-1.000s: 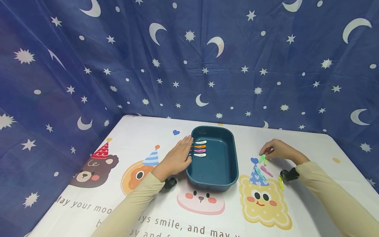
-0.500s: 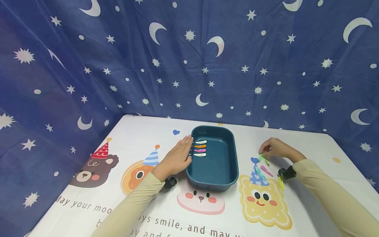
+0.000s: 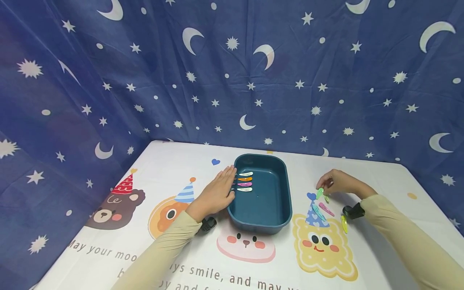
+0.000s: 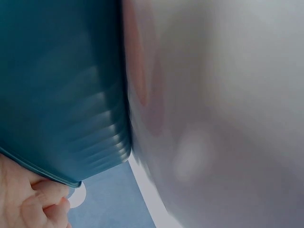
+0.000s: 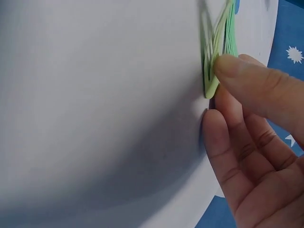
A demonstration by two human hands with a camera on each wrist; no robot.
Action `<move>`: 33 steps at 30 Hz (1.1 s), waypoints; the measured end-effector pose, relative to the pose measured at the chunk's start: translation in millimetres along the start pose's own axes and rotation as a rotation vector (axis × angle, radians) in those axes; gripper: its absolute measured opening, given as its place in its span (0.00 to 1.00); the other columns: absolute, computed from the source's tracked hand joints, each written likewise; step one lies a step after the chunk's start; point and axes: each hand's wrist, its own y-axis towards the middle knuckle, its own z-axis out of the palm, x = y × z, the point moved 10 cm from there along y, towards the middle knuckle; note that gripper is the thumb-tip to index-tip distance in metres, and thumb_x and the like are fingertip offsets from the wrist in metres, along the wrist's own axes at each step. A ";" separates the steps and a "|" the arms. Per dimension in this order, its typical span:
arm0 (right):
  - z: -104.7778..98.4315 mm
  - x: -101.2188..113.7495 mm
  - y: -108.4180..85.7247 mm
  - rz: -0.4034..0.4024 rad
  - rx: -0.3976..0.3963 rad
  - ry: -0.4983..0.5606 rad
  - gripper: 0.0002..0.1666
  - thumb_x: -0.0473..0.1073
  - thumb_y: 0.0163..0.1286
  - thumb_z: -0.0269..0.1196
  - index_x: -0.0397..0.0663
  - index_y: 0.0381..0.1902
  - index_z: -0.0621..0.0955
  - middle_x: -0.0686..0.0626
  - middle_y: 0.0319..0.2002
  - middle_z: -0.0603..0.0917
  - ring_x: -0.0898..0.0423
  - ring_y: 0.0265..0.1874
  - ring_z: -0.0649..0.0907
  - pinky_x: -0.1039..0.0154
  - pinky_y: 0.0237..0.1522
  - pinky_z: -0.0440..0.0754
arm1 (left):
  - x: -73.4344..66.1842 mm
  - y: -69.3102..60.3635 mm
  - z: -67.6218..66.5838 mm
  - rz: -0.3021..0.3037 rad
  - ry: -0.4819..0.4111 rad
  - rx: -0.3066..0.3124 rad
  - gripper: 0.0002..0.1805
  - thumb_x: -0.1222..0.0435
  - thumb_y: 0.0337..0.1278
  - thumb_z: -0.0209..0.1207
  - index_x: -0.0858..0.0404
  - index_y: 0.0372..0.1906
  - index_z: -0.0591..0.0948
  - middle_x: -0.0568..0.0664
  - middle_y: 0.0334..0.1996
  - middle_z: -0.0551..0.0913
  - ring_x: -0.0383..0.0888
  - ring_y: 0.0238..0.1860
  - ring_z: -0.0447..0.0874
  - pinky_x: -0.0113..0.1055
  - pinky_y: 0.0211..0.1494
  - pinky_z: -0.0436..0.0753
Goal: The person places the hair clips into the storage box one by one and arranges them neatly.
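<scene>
My left hand rests with straight fingers along the left rim of a dark teal plastic bin. Inside it, a row of hair clips lies on the left: a white clip, an orange clip, a pink clip and another white clip. To the right of the bin, my right hand pinches a green hair clip between thumb and fingers. A yellow-green clip is right by the thumb; whether it is also gripped is unclear.
On the printed white tablecloth near my right hand lie a pink clip, a turquoise clip and a yellow clip. A black wrist camera sits close to the yellow one. Behind the table hangs a blue star-patterned cloth.
My right hand has shifted slightly left and tilted a little, the green clip turning in its fingertips. The left hand, bin and clips in it have stayed put.
</scene>
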 end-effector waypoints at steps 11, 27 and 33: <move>0.2 -0.1 -3.1 0.014 0.001 -0.024 0.10 0.30 0.48 0.69 0.40 0.32 0.86 0.49 0.28 0.85 0.63 0.24 0.76 0.70 0.27 0.78 | 1.9 1.0 3.0 -0.021 0.003 0.029 0.37 0.60 0.63 0.46 0.68 0.73 0.48 0.57 0.75 0.48 0.49 0.76 0.41 0.42 0.78 0.47; -9.3 7.4 -6.0 -0.033 -0.051 -0.075 0.07 0.32 0.47 0.70 0.41 0.28 0.87 0.53 0.23 0.85 0.67 0.20 0.75 0.71 0.24 0.77 | 0.5 1.2 1.8 -0.014 0.008 0.026 0.37 0.60 0.63 0.45 0.69 0.73 0.48 0.57 0.75 0.48 0.49 0.76 0.41 0.43 0.78 0.47; -25.3 21.7 -7.7 -0.042 -0.091 -0.068 0.07 0.32 0.49 0.70 0.40 0.29 0.86 0.51 0.24 0.85 0.67 0.21 0.76 0.71 0.26 0.78 | 1.1 1.1 2.2 -0.010 0.008 0.019 0.37 0.60 0.63 0.45 0.69 0.73 0.48 0.57 0.75 0.48 0.49 0.76 0.41 0.42 0.78 0.47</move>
